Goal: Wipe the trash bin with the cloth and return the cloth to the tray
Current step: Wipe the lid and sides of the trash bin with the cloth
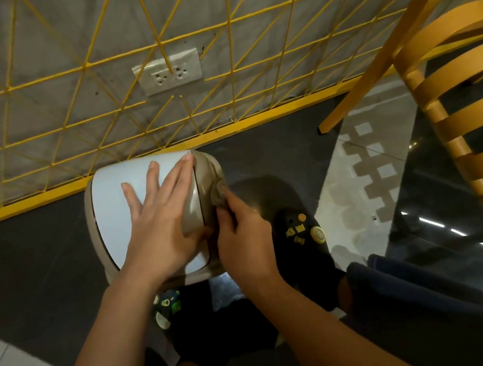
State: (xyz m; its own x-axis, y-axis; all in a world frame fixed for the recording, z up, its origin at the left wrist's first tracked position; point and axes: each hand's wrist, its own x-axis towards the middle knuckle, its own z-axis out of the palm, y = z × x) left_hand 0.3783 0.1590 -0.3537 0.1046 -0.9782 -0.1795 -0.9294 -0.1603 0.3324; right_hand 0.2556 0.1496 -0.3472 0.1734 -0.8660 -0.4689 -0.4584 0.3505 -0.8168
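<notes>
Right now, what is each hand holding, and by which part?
Right hand grips a crumpled grey-brown cloth by its near end, against the beige plastic trash bin's side. Left hand holds nothing, flat on the white lid.

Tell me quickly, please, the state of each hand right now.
Left hand: open, flat on the trash bin lid.
Right hand: closed, gripping the cloth.

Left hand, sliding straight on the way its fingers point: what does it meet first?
Flat on the trash bin lid, the left hand would run off the lid's far edge and probably meet the yellow rail just beyond; depth is unclear.
</notes>
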